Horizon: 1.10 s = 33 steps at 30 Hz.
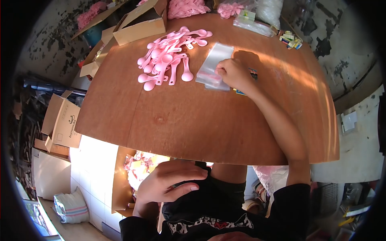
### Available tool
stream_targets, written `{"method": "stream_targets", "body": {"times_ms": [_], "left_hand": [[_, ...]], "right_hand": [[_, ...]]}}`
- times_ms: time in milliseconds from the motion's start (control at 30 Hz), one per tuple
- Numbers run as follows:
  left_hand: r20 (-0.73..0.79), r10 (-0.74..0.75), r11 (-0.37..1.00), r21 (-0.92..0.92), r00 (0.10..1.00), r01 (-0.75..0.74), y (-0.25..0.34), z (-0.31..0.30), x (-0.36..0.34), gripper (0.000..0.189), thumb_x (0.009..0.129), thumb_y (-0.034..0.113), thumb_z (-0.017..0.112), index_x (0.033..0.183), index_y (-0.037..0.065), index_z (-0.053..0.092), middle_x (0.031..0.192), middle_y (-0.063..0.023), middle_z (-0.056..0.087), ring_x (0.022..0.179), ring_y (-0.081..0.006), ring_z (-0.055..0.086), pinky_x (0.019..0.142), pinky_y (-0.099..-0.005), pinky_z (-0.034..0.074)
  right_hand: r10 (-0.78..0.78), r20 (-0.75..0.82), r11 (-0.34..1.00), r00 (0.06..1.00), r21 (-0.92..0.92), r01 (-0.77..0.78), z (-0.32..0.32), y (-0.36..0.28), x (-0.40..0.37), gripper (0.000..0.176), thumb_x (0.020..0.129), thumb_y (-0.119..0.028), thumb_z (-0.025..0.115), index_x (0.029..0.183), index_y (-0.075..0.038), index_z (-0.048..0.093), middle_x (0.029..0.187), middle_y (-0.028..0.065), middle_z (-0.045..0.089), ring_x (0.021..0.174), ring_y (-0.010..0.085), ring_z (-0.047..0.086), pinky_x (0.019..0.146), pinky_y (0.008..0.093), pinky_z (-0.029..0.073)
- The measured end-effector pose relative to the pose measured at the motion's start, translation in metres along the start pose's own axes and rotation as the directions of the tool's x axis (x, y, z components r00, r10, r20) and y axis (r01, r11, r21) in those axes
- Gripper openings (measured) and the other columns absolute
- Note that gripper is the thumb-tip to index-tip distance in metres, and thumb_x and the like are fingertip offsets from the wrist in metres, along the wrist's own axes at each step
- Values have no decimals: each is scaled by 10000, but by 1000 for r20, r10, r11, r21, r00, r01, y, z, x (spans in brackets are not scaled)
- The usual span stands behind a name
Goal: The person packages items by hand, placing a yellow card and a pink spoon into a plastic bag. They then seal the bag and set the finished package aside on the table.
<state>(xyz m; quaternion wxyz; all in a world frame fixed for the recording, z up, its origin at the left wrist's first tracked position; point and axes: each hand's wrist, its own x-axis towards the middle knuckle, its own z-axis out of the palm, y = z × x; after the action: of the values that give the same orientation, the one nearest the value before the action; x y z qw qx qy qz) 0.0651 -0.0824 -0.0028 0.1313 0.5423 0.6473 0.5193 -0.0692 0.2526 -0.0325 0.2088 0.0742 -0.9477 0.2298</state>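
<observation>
While right hand [234, 73] is stretched across table [181, 120], fingertips are pinched together on top of clear plastic bag stack [214, 64], grip apparently suited to separating one bag. Pink spoon pile [167, 58] is heaped just beside stack, within reach. Left hand [171, 184] is rested flat on lap, fingers loosely apart, nothing held.

Wears a black long-sleeved top [217, 207] of soft, slightly creased cloth. Carries white block lettering [189, 227] in an arc across the chest, with a small red mark [219, 225] at its middle, too warped to read. Ends the right sleeve [295, 201] well up the arm, baring the forearm down to the right hand [233, 72]. Ends the left sleeve [130, 225] at the wrist, just behind the left hand [169, 184]. Has bare hands, with a short plain nail on the left thumb.
</observation>
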Motion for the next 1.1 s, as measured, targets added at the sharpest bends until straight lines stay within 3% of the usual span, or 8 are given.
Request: {"method": "stream_targets", "body": {"times_ms": [367,500,600,667,800,867,933,1100], "left_hand": [[-364,-63,964,219,929,151,-8,14,59,280,787,119,754,1034,14,672,855,-153,670,783,-329,652,694,-396,512],[-209,-53,876,460,976,146,-16,-8,87,263,805,129,727,1035,18,662,853,-150,660,788,-339,654,695,-425,516],[-143,-19,786,610,990,103,-36,-27,112,267,815,113,693,1058,14,642,923,-151,650,836,-343,651,744,-451,516],[-44,-104,700,707,994,105,-50,-36,125,395,823,140,699,1189,29,598,1196,-175,600,1000,-392,623,859,-465,501],[-112,-36,676,729,993,107,-78,-36,138,522,793,74,708,1286,46,539,1315,-175,526,1138,-383,563,967,-443,460],[-362,168,767,632,917,109,-80,-34,142,638,750,3,719,1346,36,493,1352,-165,501,1268,-352,480,1050,-415,396],[-381,135,938,346,915,5,-78,-43,135,717,737,-16,750,1387,31,452,1384,-140,488,1356,-283,399,1105,-394,330],[-356,6,998,-57,935,-28,-48,-42,109,325,814,24,749,1119,5,639,1095,-91,667,1018,-143,612,906,-299,478]], "right_hand": [[-161,-85,981,983,-120,150,-11,-11,0,101,839,-50,584,842,7,667,792,205,665,736,366,658,685,433,510],[-203,2,958,979,-206,199,-3,-3,-3,88,828,-53,597,838,11,657,792,203,665,733,373,659,680,444,511],[-143,11,983,990,-117,143,-3,-6,-4,83,819,-51,604,834,15,651,793,205,662,746,371,663,671,439,513],[-87,5,996,996,-29,87,-8,-9,-4,83,814,-42,605,847,7,664,802,208,662,762,369,665,666,427,516],[-129,-79,992,988,4,130,-17,-9,-1,90,822,-77,602,812,-30,678,773,193,669,730,345,670,659,426,516],[-196,111,974,974,137,181,-50,-38,-2,98,830,-101,633,856,-33,700,766,152,685,721,283,678,660,373,513],[-251,184,950,950,235,205,-84,-70,-7,116,841,-106,656,908,-25,707,799,121,704,729,224,677,670,337,513],[-402,184,849,897,443,289,-115,-106,-18,116,820,-105,687,915,-51,727,789,82,706,705,181,660,667,299,498]]}}
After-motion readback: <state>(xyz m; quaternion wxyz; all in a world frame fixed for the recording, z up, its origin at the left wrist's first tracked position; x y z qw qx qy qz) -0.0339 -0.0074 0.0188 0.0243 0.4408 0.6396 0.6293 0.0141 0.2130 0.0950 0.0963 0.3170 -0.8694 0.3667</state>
